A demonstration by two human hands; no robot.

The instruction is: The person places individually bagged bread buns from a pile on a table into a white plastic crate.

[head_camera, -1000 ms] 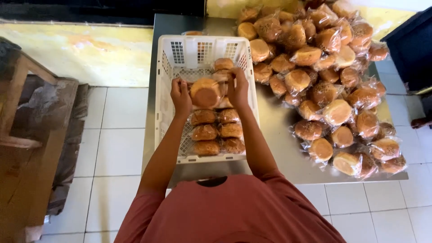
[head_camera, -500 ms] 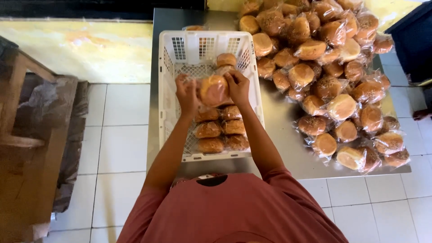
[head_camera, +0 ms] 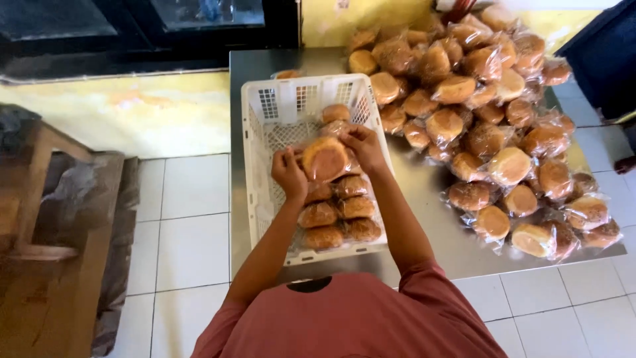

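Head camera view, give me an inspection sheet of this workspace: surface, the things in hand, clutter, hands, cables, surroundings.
Surface: grey metal table, bare strip between crate and heap.
Things in hand: wrapped bun held over the white plastic crate; packed buns stand in two rows at the crate's near end.
Clutter: large heap of wrapped buns on the table's right side.
Hands: left hand and right hand both grip the bun, fingers closed on its edges.
Cables: nothing seen.
Surroundings: white tiled floor, wooden bench at left, yellow wall behind.
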